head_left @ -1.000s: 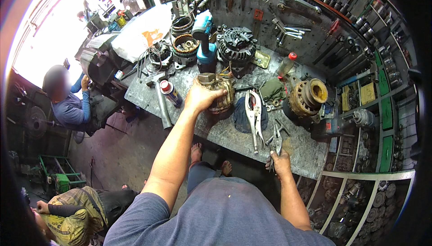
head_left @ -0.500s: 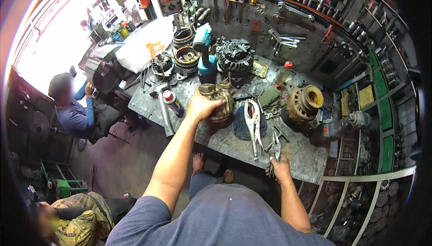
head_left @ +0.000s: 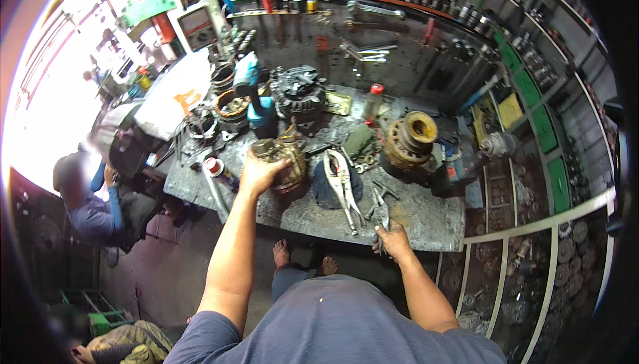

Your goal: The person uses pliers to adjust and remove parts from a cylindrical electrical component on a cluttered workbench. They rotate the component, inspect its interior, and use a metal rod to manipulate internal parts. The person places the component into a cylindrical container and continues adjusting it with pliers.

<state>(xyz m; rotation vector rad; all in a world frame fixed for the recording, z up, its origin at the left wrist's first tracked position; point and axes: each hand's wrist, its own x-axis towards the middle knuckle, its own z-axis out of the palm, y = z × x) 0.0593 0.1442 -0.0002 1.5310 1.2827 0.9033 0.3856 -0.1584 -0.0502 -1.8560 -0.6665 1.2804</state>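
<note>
— Where does the camera sit?

— On the person's head, looking steeply down past the chest and both forearms, which come in from the lower edge.

— Which way does it face?

— Forward, onto the worktop (head_left: 426, 221) and the tool wall (head_left: 399, 51) behind it.

— How near?

— Arm's reach from the worktop; the wide lens bends the shelves (head_left: 532, 104) on the right and takes in the floor (head_left: 166, 264) on the left.

— Any second view?

— No, only this one.

The person wears a blue-grey short-sleeved T-shirt (head_left: 333, 324), its sleeves ending above the elbows. Both forearms are bare, with no watch or glove showing. Bare feet (head_left: 303, 261) show below, toes pointing to the counter.
</note>
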